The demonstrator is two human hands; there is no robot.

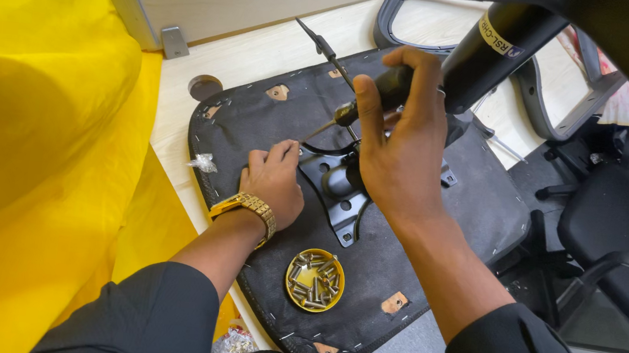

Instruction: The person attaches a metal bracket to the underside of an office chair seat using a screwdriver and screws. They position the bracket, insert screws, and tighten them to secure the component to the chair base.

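a wide yellow sheet (31,131) covers the left of the view, lying over part of the pale wooden worktop (257,54). on the worktop an upturned chair seat (433,236) lies with its black fabric underside facing up, stapled round the edge. at its middle sits a black metal mounting plate (342,207) with holes at its corners, and from it a black gas cylinder (492,47) rises tilted toward the upper right, with a pale label band near its top. to the right stand other black office chairs (620,232) on a grey floor, and a grey chair frame (424,24) lies beyond the seat.

the right hand (400,143) is closed around the dark handle of a screwdriver (361,100), whose thin shaft slants down left to the plate. the left hand (273,184), with a gold watch (247,208) on the wrist, rests curled on the seat with its fingertips (286,150) at the plate's left edge; whether it pinches anything i cannot tell. the two hands are close but not touching.

near the front edge of the seat, just below the plate, a small round yellow dish (292,287) holds a heap of silvery screws (315,278). a scrap of clear plastic (204,162) lies by the seat's left edge.
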